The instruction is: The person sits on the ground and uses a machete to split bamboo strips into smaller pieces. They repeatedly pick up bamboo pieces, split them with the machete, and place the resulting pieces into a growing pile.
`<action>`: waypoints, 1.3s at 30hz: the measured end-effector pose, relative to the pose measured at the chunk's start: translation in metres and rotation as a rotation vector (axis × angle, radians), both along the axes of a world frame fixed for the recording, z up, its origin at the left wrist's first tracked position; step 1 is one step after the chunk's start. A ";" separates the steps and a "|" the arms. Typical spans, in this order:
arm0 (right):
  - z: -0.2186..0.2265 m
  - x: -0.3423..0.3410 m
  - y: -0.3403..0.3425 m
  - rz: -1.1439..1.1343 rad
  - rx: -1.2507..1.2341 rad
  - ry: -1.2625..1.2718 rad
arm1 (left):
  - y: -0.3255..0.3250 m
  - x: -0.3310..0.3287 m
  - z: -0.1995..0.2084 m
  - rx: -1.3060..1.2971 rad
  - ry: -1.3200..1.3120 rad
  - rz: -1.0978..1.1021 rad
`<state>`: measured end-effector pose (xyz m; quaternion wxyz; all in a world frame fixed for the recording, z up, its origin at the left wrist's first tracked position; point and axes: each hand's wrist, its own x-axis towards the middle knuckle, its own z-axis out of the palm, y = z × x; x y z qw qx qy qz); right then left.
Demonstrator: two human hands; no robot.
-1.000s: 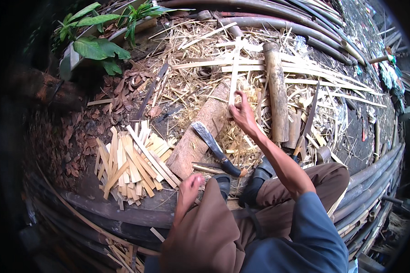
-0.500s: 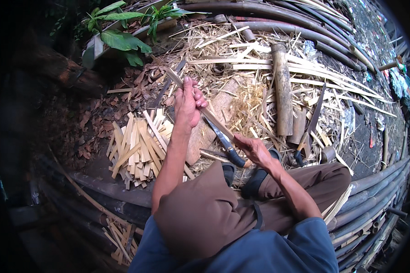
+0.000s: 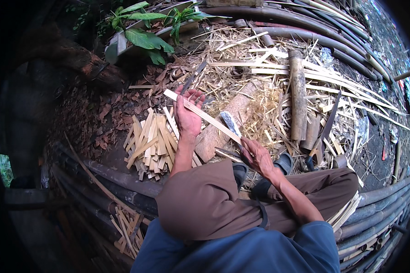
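Observation:
A long, pale bamboo strip (image 3: pixel 212 121) slants between my hands, its white end pointing up and left. My left hand (image 3: pixel 188 120) is turned palm up with fingers spread, and the strip rests across it near the thumb. The lower end of the strip is gripped in my right hand (image 3: pixel 258 157), fingers closed. A knife blade (image 3: pixel 230 122) shows just beyond the strip; its handle is hidden around my right hand, so I cannot tell whether that hand holds it too. To the left of my left forearm lies a pile of short bamboo strips (image 3: pixel 151 141).
Behind my hands, a wooden block (image 3: pixel 212 142) lies among shavings (image 3: pixel 268 107). A bamboo tube (image 3: pixel 298 95) and a saw (image 3: pixel 327 125) are on the right, near long strips (image 3: pixel 351 91). Stacked poles (image 3: pixel 378 200) flank me; a green plant (image 3: pixel 146 38) stands far left.
The strip has turned, now showing its pale face. My left fingers have gone from curled around it to spread. The knife blade now shows higher, beside the strip, and its handle is no longer visible.

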<state>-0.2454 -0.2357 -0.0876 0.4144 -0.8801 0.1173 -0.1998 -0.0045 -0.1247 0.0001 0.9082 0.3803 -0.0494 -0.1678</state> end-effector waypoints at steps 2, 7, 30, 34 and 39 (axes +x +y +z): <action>0.013 0.001 -0.002 0.041 0.179 0.100 | 0.001 -0.005 0.006 -0.026 -0.063 -0.082; 0.027 -0.002 -0.007 0.031 0.529 0.432 | 0.020 -0.005 0.005 0.512 -0.327 -0.179; -0.046 -0.017 0.034 -0.279 0.224 0.262 | 0.054 -0.014 -0.046 0.665 -0.110 0.139; -0.002 0.008 0.057 -0.036 0.345 0.265 | 0.057 -0.040 -0.030 0.937 -0.164 -0.013; -0.031 0.008 0.056 -0.174 0.325 0.305 | 0.052 -0.048 -0.037 0.980 -0.256 0.059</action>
